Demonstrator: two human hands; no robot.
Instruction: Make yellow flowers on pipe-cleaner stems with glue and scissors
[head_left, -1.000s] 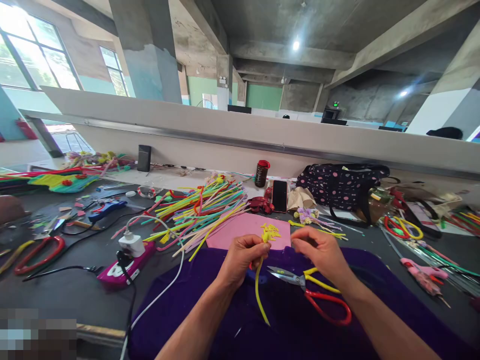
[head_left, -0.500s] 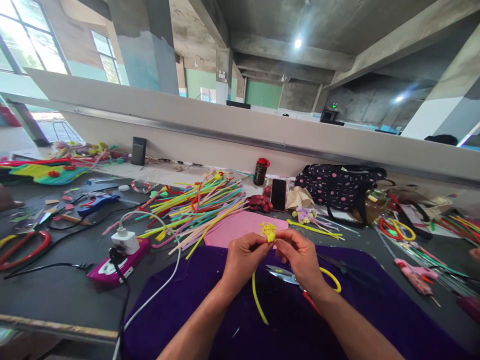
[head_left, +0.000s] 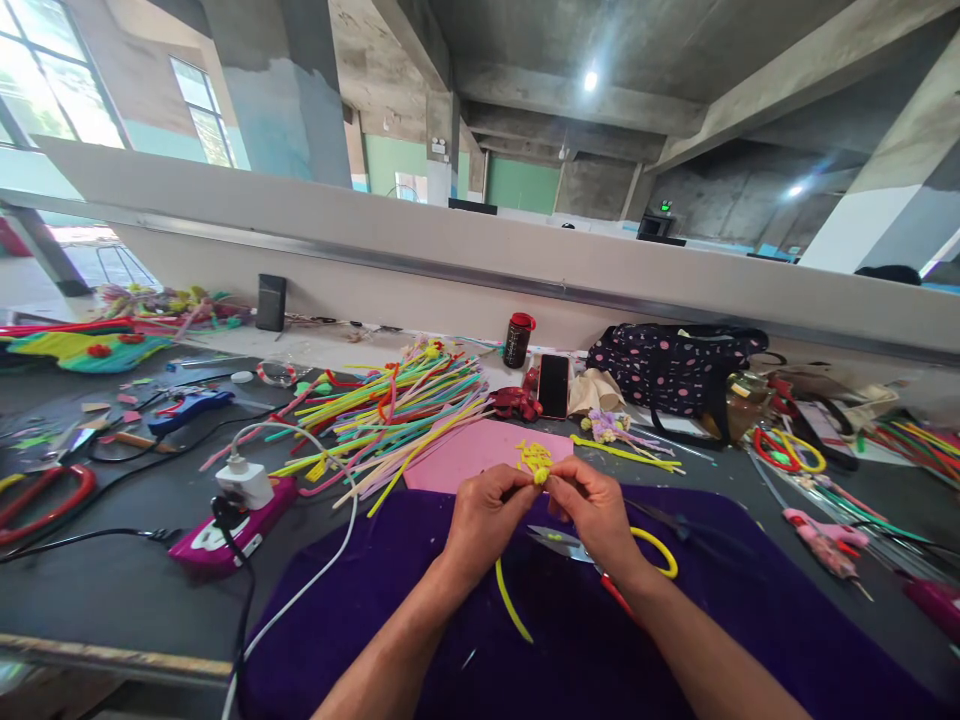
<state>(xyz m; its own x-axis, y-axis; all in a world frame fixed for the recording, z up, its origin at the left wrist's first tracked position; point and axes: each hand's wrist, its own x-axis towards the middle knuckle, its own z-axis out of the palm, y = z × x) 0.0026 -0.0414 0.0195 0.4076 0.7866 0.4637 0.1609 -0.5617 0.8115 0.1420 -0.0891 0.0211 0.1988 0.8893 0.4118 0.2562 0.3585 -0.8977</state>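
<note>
My left hand (head_left: 491,510) and my right hand (head_left: 596,510) meet above the purple cloth, fingertips pinched together. Between them they grip a small piece of yellow pipe cleaner (head_left: 541,475), mostly covered by the fingers. Just beyond the fingertips is a cluster of short yellow bits (head_left: 533,456), seen against a pink sheet (head_left: 465,452). A longer yellow pipe cleaner (head_left: 512,602) shows below my left hand; where its upper end goes is hidden. Scissors (head_left: 559,541) with one yellow and one red handle lie partly beneath my right hand, blades pointing left.
A heap of coloured pipe cleaners (head_left: 390,410) lies behind left. A purple power strip (head_left: 232,525) with a white charger and cables sits left. Beyond are a bottle (head_left: 517,343), a phone (head_left: 553,388) and a patterned bag (head_left: 667,370). A pink glue gun (head_left: 825,540) lies right.
The view has shifted slightly, moving the scene a little left. My fingers have turned the yellow piece slightly, and both hands stay pinched in nearly the same spot.
</note>
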